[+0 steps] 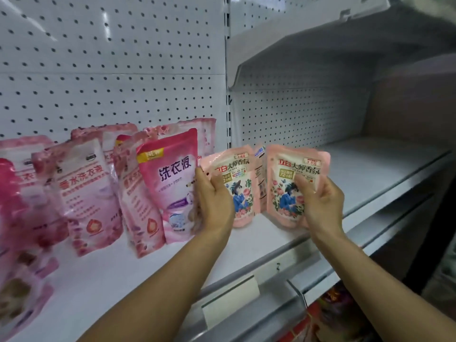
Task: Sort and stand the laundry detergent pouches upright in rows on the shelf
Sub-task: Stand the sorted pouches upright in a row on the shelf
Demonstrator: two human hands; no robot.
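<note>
This is a shop aisle with retail gondola shelving. A white perforated back panel (111, 70) rises behind a white metal shelf (246, 243), and a slotted upright (227, 82) splits two bays at 12 o'clock. Along the shelf's front edge runs a price-tag rail holding a blank label (229, 302). Pink detergent pouches (170, 183) stand in stock rows at 9 o'clock; one small pouch (293, 183) carries a printed price sticker.
</note>
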